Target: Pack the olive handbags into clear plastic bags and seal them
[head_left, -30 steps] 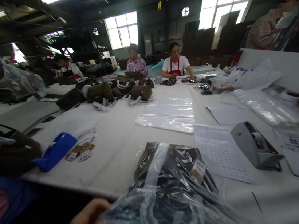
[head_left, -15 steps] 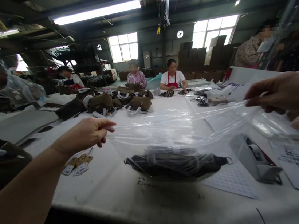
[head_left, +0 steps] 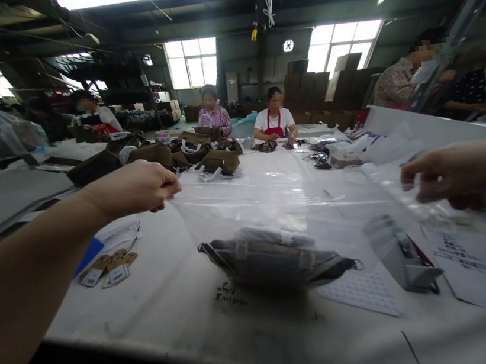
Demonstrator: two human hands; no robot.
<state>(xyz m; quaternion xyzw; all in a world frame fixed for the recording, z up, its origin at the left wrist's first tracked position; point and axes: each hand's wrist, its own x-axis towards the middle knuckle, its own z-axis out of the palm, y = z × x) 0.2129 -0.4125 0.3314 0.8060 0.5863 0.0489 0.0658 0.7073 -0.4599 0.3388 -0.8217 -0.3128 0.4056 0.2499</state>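
My left hand (head_left: 142, 186) is closed in a pinch on the upper left edge of a clear plastic bag (head_left: 245, 196). The bag stretches out to the right, slack-free along its top. Inside its lower part lies a dark grey-brown fabric bag (head_left: 267, 262), tilted down to the right, with a metal ring showing at its right end. My right hand (head_left: 443, 176) hovers near the right side of the plastic, its fingers bent and smeared by motion; whether it grips the film cannot be made out.
Cardboard tags (head_left: 110, 265) lie at left beside a blue piece (head_left: 89, 255). A tape dispenser (head_left: 408, 259) and a handwritten sheet (head_left: 482, 270) are at right, near clear plastic sheets. Brown fabric bags (head_left: 218, 162) are piled at the back; a person in a red apron (head_left: 274, 121) works beyond.
The view has tilted down and shifted slightly. The plastic film no longer visibly meets my right fingertips, which are blurred. My left hand keeps its pinch, fingers more tightly curled.
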